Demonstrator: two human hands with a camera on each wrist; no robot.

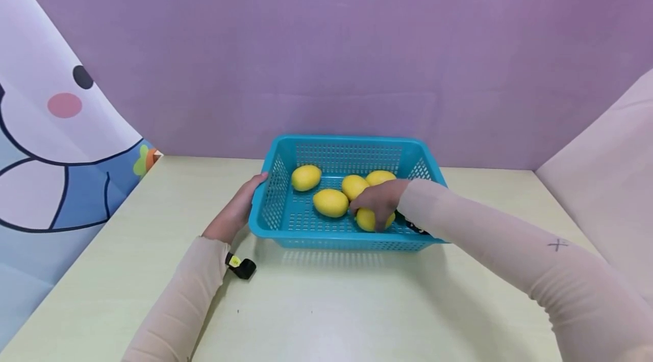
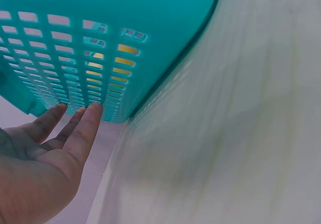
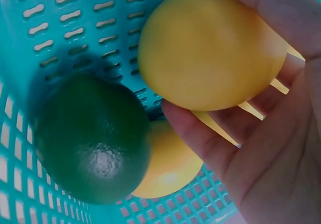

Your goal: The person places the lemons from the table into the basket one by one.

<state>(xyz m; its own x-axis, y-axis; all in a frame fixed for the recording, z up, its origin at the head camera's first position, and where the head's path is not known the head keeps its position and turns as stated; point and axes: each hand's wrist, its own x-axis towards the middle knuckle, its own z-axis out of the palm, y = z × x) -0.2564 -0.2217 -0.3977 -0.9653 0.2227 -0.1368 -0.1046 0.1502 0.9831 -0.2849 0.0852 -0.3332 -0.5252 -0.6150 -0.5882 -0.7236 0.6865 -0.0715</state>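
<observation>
A blue plastic basket (image 1: 347, 235) with slotted walls stands on the table, several yellow lemons inside. My right hand (image 1: 380, 197) reaches into its right half and holds a lemon (image 3: 210, 48) between thumb and fingers. Beside that lemon lies a smooth dark green fruit (image 3: 95, 138), mostly hidden behind my wrist in the head view. Another lemon (image 3: 168, 161) shows partly behind the green one. My left hand (image 1: 237, 209) is at the basket's left side; in the left wrist view its straight fingers (image 2: 83, 133) touch the slotted wall.
Two lemons sit toward the left of the basket, one at the back (image 1: 306, 178) and one nearer the middle (image 1: 330, 203). Behind the pale table (image 1: 326, 305) hangs a purple backdrop (image 1: 352, 56). A cartoon-printed cloth (image 1: 61, 141) slants along the left edge.
</observation>
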